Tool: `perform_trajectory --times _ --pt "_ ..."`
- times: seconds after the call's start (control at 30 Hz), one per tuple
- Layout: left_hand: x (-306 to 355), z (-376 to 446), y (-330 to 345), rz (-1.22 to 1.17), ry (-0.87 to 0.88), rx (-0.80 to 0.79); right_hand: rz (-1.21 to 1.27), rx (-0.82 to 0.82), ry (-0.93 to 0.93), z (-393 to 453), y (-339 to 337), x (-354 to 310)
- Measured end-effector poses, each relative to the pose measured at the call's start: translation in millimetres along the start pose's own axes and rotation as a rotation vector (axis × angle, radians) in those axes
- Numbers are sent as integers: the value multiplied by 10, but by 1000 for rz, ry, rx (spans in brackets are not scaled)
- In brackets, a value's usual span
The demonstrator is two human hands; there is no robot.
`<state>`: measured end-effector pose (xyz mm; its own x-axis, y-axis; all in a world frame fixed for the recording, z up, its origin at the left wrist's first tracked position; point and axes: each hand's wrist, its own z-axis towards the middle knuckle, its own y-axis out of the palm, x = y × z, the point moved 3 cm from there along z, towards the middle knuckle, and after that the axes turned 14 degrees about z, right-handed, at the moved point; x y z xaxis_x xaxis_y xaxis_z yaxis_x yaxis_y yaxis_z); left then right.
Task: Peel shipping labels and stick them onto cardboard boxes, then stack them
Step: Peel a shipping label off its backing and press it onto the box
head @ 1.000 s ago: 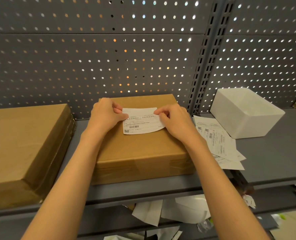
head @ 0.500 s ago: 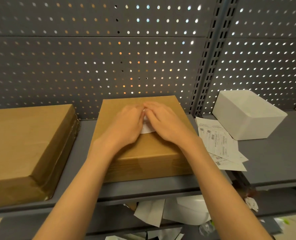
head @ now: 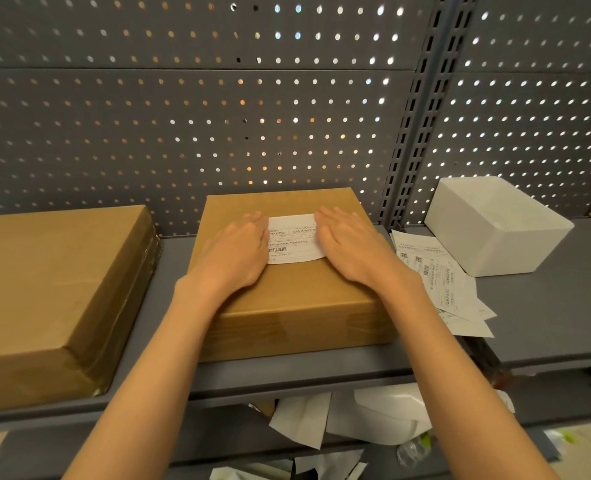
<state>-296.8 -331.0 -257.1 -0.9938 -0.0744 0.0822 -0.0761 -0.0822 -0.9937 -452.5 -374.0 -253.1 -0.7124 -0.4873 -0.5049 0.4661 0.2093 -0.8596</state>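
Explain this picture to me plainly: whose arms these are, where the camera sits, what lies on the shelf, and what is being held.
No machine here: a person's bare arms, filmed by a camera worn on their head, looking down. The left hand and right hand lie flat, fingers straight, pressing a white shipping label onto the middle cardboard box. Nothing is gripped. On the grey shelf also sit a larger cardboard box at left, loose label sheets and a white bin at right.
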Motion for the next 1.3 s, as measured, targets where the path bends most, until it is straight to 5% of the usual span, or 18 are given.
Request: perform_trajectory --times 0.33,0.53,1.03,1.3 --pt "67 -153 -96 13 36 134 3 61 -38 -148 -42 -185" --pt "244 -265 7 -30 141 41 -9 -30 -81 -238 167 -353" --pt "33 -565 -127 15 33 62 -27 59 70 -464 25 -67" --pt "275 -639 -28 -23 141 111 -38 57 -118 -555 180 -457"
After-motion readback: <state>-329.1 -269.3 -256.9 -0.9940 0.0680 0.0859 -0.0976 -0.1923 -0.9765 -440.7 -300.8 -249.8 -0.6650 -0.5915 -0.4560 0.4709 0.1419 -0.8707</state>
